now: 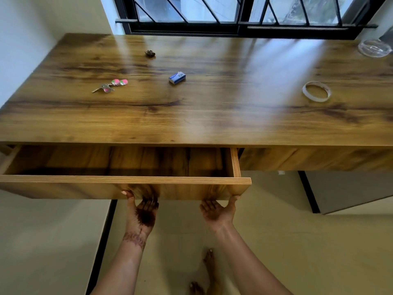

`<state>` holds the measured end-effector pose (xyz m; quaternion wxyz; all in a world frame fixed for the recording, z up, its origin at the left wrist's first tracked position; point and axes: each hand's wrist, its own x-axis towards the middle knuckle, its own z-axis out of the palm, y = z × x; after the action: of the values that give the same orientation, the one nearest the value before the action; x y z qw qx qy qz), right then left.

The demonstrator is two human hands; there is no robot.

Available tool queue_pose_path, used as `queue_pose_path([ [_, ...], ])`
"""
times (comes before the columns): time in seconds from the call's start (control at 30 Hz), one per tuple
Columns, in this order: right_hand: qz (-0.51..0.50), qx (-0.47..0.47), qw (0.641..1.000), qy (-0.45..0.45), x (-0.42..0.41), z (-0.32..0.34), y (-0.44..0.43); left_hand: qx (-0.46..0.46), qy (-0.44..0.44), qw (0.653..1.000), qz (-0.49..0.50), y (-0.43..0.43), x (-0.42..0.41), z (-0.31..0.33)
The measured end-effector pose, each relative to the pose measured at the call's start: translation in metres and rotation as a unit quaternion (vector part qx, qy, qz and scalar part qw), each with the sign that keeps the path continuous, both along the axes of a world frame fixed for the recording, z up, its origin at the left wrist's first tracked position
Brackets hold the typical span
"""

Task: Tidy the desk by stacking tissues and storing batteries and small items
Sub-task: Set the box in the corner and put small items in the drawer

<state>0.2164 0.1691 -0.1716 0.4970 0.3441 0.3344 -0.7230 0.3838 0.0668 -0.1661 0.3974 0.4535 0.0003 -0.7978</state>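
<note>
The wooden desk [212, 116] has its left drawer [127, 179] pulled out, and the part of its inside that shows holds nothing. My left hand [142, 209] grips the bottom edge of the drawer front near its middle, palm up. My right hand [219, 211] grips the same edge near the drawer's right corner. On the desktop lie a small blue and white tissue pack [177, 77], a set of keys with pink and green charms [110, 85], a small dark object [150, 53] and a ring of tape [316, 91].
A glass ashtray [374, 47] sits at the far right corner under the barred window [234, 15]. A second drawer front [314, 159] on the right is closed. My bare feet [204, 273] stand on the floor below.
</note>
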Motion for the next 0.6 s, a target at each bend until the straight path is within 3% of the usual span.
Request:
queue_pose_path([
  [0.07, 0.04, 0.022, 0.998, 0.034, 0.002, 0.001, 0.007, -0.032, -0.072, 0.994, -0.075, 0.005, 0.005, 0.007],
  [0.1, 0.078, 0.057, 0.993, 0.074, 0.005, 0.006, 0.012, -0.071, -0.152, 0.976, -0.139, 0.011, 0.006, 0.016],
  [0.13, 0.124, 0.108, 0.977, 0.139, 0.01, 0.013, 0.018, -0.129, -0.251, 0.939, -0.198, 0.017, 0.007, 0.024],
  [0.17, 0.162, 0.169, 0.945, 0.23, 0.015, 0.023, 0.025, -0.201, -0.368, 0.878, -0.23, 0.024, 0.01, 0.031],
  [0.2, 0.178, 0.223, 0.895, 0.343, 0.021, 0.032, 0.033, -0.275, -0.48, 0.799, -0.234, 0.029, 0.014, 0.036],
  [0.27, 0.15, 0.235, 0.753, 0.596, 0.031, 0.054, 0.045, -0.412, -0.623, 0.635, -0.198, 0.034, 0.022, 0.049],
  [0.33, 0.132, 0.2, 0.595, 0.767, 0.032, 0.067, 0.047, -0.518, -0.678, 0.49, -0.175, 0.028, 0.027, 0.057],
  [0.4, 0.167, 0.206, 0.445, 0.856, 0.025, 0.072, 0.034, -0.562, -0.709, 0.37, -0.21, 0.013, 0.029, 0.061],
  [0.47, 0.255, 0.228, 0.324, 0.882, 0.019, 0.07, 0.02, -0.555, -0.721, 0.309, -0.278, 0.001, 0.029, 0.065],
  [0.53, 0.336, 0.255, 0.226, 0.878, 0.016, 0.063, 0.012, -0.539, -0.716, 0.285, -0.338, -0.004, 0.029, 0.063],
  [0.6, 0.36, 0.282, 0.169, 0.873, 0.016, 0.057, 0.013, -0.532, -0.718, 0.262, -0.365, -0.005, 0.031, 0.062],
])
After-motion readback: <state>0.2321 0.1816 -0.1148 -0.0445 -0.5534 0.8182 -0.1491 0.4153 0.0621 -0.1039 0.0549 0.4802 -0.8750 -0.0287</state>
